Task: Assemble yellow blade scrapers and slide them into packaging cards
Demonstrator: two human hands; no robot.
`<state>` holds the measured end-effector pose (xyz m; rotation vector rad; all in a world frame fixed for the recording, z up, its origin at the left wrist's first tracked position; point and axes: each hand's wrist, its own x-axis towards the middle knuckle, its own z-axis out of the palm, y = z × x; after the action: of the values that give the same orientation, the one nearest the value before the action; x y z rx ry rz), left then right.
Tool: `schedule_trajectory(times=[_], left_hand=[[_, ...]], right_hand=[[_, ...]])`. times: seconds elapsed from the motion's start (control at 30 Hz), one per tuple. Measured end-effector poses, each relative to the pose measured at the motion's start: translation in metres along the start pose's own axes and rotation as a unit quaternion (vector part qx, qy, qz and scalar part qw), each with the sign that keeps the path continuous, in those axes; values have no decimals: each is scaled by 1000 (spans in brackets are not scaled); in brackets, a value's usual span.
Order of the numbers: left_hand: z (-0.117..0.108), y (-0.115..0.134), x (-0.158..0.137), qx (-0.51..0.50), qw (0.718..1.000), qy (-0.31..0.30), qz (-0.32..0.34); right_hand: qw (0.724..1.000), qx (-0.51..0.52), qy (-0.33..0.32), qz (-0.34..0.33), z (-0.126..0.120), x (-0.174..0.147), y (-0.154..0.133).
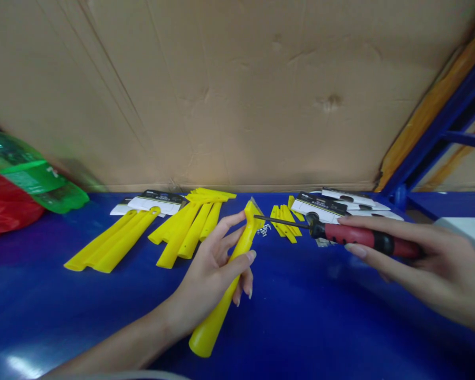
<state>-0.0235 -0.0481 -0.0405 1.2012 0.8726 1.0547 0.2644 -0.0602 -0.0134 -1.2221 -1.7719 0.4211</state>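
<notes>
My left hand (221,264) is wrapped around a yellow plastic scraper (224,306), held tilted with its wide handle end low and its narrow angled head up. A thin blade-like edge shows at that head. In my right hand (431,269) is a screwdriver (352,235) with a red and black handle, held nearly level. Its dark shaft points left, and the tip meets the scraper's head, where a screw cannot be made out. Just behind the head lies a small pile of screws (264,230), partly hidden by it.
Yellow handles (114,240) and more yellow handles (186,227) lie to the left on the blue table (301,327). Small yellow pieces (285,221) and printed cards (320,206) sit behind. A green bottle (35,174) and red bag (8,203) stand left; cardboard (237,95) backs the table.
</notes>
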Motion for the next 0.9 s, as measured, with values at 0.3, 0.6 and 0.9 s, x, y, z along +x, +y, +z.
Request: schedule_trajectory(times=[0.3,0.6,0.9], left_hand=[[1,5,-2,8,1000,-8,0],[-10,14,7,-15,998,1,-58],[-10,17,5,-9,996,-15,-83]], right_hand=[[950,192,-82,230,9,-1,4],[843,428,14,324,1,12,15],[915,266,-136,273,9,10,22]])
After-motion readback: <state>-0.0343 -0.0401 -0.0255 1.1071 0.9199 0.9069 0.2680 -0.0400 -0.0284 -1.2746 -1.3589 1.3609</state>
